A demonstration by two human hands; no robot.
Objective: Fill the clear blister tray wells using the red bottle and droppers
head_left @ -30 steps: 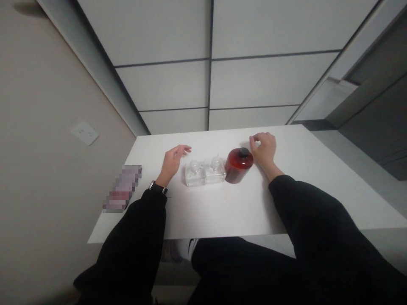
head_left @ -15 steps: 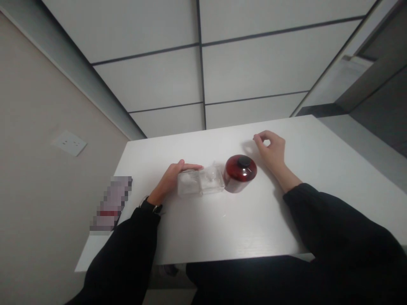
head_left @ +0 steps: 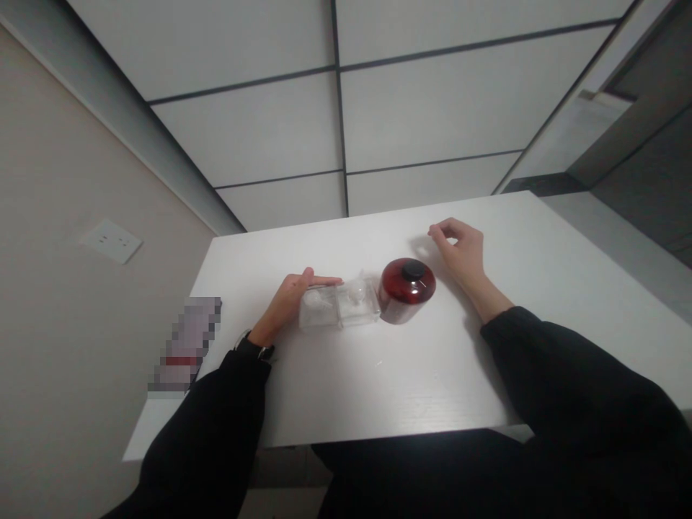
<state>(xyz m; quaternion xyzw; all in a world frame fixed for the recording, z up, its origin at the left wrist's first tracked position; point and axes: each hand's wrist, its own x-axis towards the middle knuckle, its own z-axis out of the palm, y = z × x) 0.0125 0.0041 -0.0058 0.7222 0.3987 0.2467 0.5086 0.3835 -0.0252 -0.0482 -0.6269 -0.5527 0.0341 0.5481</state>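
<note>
A clear plastic box (head_left: 320, 317) with two compartments lies on the white table; a small clear round piece (head_left: 357, 292) shows in its right half. My left hand (head_left: 286, 299) rests against the box's left end, its index finger stretched along the far edge and thumb raised, not wrapped around it. Just right of the box stands a dark red translucent bottle (head_left: 406, 292) with a black cap (head_left: 414, 270). Beyond the bottle to the right, my right hand (head_left: 462, 249) is closed, thumb and fingertips pinched together in a ring; anything between them is too small to make out.
A blurred-out phone-like flat object (head_left: 187, 346) lies at the left edge of the white table (head_left: 346, 404). A wall socket (head_left: 112, 241) is on the left wall. White panels with dark seams (head_left: 281, 130) rise behind the table.
The view has shifted slightly, so everything sits a little higher and to the left. Both hands, the box and the bottle keep their places relative to one another.
</note>
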